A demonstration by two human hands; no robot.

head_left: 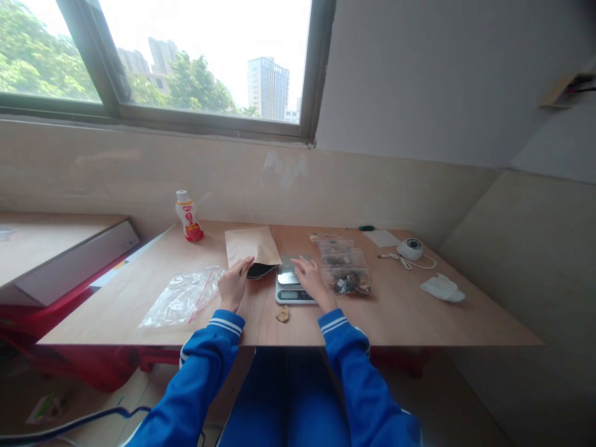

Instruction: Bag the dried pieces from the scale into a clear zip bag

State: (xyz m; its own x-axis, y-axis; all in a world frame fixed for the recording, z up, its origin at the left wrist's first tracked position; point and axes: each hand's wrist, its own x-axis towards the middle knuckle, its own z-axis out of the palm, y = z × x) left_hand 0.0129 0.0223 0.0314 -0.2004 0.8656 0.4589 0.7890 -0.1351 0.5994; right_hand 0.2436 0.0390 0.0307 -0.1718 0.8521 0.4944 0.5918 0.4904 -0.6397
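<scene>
My left hand point(233, 285) pinches the near edge of a brown kraft paper bag point(251, 244). The bag lies flat with its mouth towards me, and a dark opening shows beside my fingers. My right hand point(311, 279) hovers over or rests lightly on the metal plate of a kitchen scale point(289, 274); its fingers are apart and hold nothing I can see. Whether the fingertips touch the plate is hard to make out. A small dried brown slice point(282, 314) lies in front of the scale.
Left lies a clear zip bag point(181, 298); behind it stands a white-and-red bottle point(189, 217). Right of the scale are several filled zip bags point(347, 279). Farther right are a white round device point(410, 249) with a cable, a white cloth-like item point(442, 288) and a paper sheet point(382, 238).
</scene>
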